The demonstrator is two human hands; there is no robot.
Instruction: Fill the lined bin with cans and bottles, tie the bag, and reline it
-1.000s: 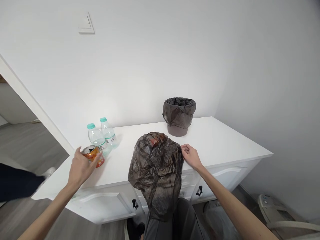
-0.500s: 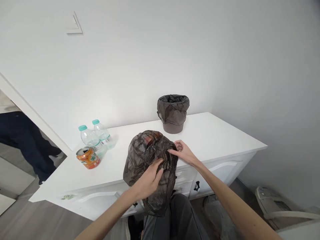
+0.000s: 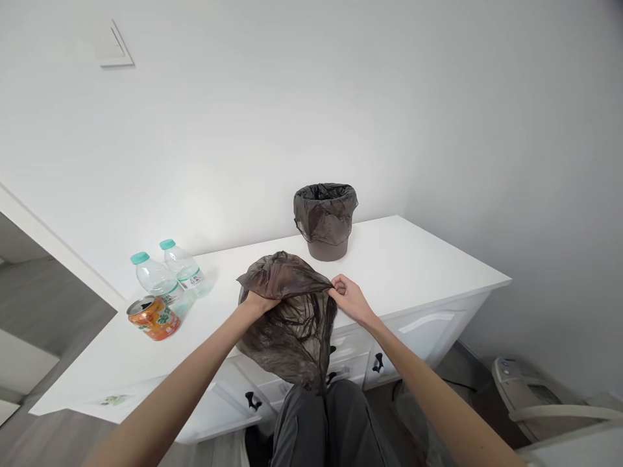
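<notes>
A thin dark trash bag hangs over the front edge of the white cabinet top, its mouth opened toward me. My left hand reaches in under the bag's upper fold; the plastic covers its fingers, so their pose is hidden. At the bag's right corner, my right hand is closed, pinching the rim and pulling it taut. Behind the bag stands a small brown trash can, lined with another dark bag folded over its rim.
To the left on the cabinet top are two clear bottles with teal caps and an orange drink can, its top opened. A wall rises behind. Below are black-handled doors, and a pale appliance sits at lower right.
The bag's mouth has been spread open. My left hand has gone from lying on the plastic to under its fold, and my right hand has closed on the rim. The view has shifted rightward.
</notes>
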